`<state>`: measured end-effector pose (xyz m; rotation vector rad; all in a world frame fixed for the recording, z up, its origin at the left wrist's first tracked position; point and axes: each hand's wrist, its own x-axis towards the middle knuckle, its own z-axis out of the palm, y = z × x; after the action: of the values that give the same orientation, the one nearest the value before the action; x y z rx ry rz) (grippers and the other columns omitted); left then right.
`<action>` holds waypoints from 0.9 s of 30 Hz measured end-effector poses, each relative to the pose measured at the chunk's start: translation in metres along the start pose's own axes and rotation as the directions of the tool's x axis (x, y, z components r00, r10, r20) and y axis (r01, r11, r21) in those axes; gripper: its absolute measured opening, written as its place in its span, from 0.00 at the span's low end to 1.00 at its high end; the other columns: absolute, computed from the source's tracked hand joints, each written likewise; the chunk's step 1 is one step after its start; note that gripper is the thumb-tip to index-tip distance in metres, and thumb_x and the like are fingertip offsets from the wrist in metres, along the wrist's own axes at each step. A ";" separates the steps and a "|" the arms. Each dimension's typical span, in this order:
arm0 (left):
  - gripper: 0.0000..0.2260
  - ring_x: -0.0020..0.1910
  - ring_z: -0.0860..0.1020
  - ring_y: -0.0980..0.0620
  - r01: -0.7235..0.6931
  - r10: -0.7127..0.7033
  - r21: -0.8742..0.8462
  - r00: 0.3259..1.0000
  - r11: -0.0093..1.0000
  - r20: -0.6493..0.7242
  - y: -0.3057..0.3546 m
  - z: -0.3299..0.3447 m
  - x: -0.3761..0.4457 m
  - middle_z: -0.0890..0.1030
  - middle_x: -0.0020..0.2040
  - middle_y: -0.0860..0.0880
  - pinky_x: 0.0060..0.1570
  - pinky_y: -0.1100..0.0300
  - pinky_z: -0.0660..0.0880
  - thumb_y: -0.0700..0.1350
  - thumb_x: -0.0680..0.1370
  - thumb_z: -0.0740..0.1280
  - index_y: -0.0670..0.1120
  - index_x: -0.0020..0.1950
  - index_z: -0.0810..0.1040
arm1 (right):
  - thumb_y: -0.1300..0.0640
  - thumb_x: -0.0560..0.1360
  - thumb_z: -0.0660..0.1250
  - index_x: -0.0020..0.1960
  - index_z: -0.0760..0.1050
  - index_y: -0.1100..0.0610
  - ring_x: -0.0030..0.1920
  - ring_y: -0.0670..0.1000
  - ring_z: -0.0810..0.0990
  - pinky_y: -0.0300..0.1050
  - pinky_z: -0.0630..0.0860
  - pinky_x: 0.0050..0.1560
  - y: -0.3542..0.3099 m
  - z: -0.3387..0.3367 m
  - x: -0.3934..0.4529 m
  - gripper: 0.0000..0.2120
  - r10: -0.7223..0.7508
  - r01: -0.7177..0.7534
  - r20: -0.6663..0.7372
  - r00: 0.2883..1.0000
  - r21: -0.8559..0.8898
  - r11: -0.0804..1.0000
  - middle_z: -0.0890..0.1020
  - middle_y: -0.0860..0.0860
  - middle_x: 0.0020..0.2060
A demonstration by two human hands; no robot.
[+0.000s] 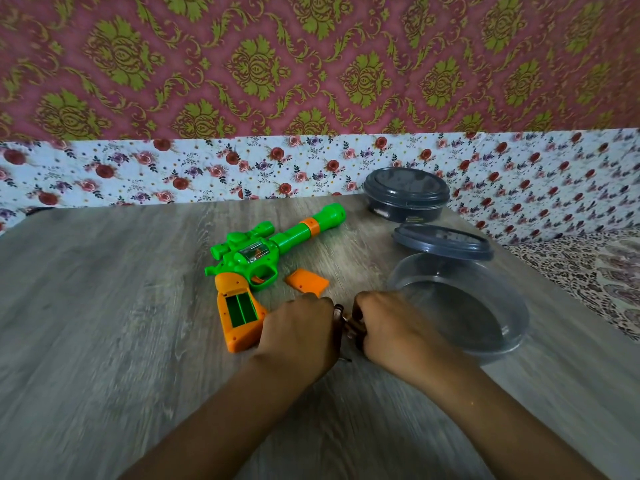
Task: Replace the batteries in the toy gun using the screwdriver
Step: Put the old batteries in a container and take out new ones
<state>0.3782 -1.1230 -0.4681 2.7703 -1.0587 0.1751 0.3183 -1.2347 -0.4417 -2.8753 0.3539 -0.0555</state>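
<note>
Nearest the camera, two forearms reach up from six o'clock onto the wood-grain table [104, 289]. Both hands meet at the middle of the view: the left hand [301, 336] and the right hand [391, 329] have their fingers curled inward around small dark objects [341, 315] between them, too blurred to name. Whether each hand truly grips something, I cannot tell for the left; the right pinches a dark piece at its fingertips. Just beside the left hand at nine o'clock lies the toy gun [263, 258], flat on its side, its orange grip showing an open green battery compartment [242, 308]. An orange battery cover [306, 280] lies apart at twelve o'clock from the hands. At two o'clock sits a clear bowl [485, 313], a grey lid [443, 242] leaning on its far rim. Farther on stands a closed grey container [407, 195].
</note>
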 end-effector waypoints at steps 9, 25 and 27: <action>0.12 0.54 0.77 0.43 -0.001 0.000 -0.054 1.000 0.999 -0.012 -0.006 0.004 0.003 0.77 0.53 0.45 0.41 0.57 0.66 0.54 0.79 0.58 0.47 0.51 0.74 | 0.62 0.70 0.67 0.49 0.75 0.56 0.41 0.49 0.78 0.35 0.70 0.32 0.004 0.006 -0.002 0.08 0.019 -0.002 -0.063 0.998 0.268 0.963 0.81 0.51 0.44; 0.09 0.50 0.78 0.44 -0.009 0.015 -0.209 1.000 0.978 0.027 -0.011 0.005 0.006 0.80 0.50 0.45 0.42 0.55 0.69 0.49 0.77 0.61 0.47 0.50 0.77 | 0.62 0.71 0.69 0.55 0.75 0.59 0.49 0.53 0.75 0.40 0.67 0.43 -0.002 0.004 -0.006 0.13 -0.069 0.068 0.011 0.998 0.055 0.996 0.71 0.53 0.54; 0.07 0.51 0.78 0.44 -0.006 0.013 -0.194 0.999 0.981 0.033 -0.010 0.005 0.005 0.80 0.50 0.45 0.42 0.56 0.68 0.49 0.76 0.62 0.48 0.49 0.76 | 0.59 0.69 0.71 0.56 0.74 0.57 0.49 0.53 0.75 0.40 0.67 0.42 -0.003 0.004 -0.006 0.16 -0.079 0.078 0.038 0.996 0.030 0.997 0.72 0.53 0.54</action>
<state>0.3893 -1.1200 -0.4728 2.6022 -1.0375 0.0241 0.3137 -1.2293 -0.4443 -2.8564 0.2311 -0.0177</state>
